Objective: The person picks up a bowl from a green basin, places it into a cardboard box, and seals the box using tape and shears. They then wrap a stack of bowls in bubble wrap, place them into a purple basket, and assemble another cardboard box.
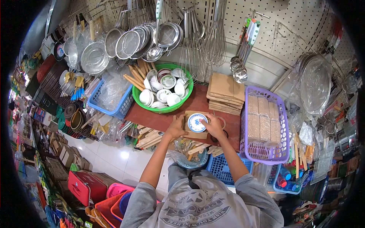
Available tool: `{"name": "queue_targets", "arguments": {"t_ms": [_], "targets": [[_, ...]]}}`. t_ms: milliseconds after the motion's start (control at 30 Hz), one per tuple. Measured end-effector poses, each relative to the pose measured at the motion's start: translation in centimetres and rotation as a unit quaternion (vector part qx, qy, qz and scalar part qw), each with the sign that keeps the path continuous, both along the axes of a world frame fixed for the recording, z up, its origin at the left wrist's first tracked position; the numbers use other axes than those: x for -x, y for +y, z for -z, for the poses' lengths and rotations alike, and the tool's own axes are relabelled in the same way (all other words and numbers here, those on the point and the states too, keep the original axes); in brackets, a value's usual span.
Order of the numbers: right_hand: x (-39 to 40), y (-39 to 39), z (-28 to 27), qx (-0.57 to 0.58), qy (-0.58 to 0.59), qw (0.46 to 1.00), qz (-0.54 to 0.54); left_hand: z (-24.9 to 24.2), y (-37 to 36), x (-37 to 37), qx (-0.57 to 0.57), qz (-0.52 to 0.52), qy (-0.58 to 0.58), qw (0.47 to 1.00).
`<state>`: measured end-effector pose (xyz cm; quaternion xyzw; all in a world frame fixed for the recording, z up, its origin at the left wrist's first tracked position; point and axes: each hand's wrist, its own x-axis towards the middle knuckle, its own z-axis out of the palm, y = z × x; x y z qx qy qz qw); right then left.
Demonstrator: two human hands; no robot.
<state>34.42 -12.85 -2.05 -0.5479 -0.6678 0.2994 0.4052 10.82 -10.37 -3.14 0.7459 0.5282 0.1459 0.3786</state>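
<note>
hands: both are working over a small blue-patterned dish [197,122] on the red-brown shelf [159,116]
left hand: the left hand [175,127] is resting at the dish's left side, fingers curled round the edge of the brown cardboard piece [194,133] under it; how tightly it is gripping cannot be told
right hand: the right hand [213,126] is closing loosely on the dish's right rim, thumb and fingertips touching it
dish: it is sitting upright on the cardboard, between the two hands, just in front of the green basin
green basin: the green basin [162,93] is holding many white bowls, some with blue and red patterns, and is standing behind the hands
cardboard stack: the cardboard stack [226,93] is lying right of the basin
purple basket: the purple basket [264,127] is sitting at the right, filled with tan packets
blue basket: the blue basket [110,95] is standing left of the basin with clear plastic in it
wall: metal strainers [142,38], whisks [215,36] and ladles [241,62] are hanging on the pegboard above
</note>
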Motion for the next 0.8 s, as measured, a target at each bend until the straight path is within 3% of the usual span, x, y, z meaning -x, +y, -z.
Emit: {"name": "queue_targets", "arguments": {"t_ms": [200, 333, 500, 600, 733, 800], "targets": [[1.9, 0.6, 0.0, 0.143, 0.124, 0.981, -0.036, -0.2, -0.7, -0.1, 0.085, -0.041, -0.159, 0.983], [2.1, 1.3, 2.3, 0.155, 0.162, 0.973, -0.048, 0.4, -0.7, -0.3, -0.084, 0.008, -0.046, 0.995], [1.9, 1.1, 2.2, 0.166, 0.216, 0.961, -0.052, -2.5, -2.6, -1.4, -0.109, -0.044, -0.079, 0.990], [2.5, 0.9, 2.1, 0.092, 0.226, 0.969, -0.036, -4.9, -3.6, -2.4, -0.099, -0.053, -0.056, 0.992], [2.3, 0.8, 1.9, 0.094, 0.208, 0.973, -0.036, -4.9, -3.5, -2.4, -0.153, -0.041, -0.060, 0.986], [2.2, 0.7, 1.7, 0.089, 0.203, 0.974, -0.040, -5.2, -3.3, -2.5, -0.112, -0.045, -0.054, 0.991]]}}
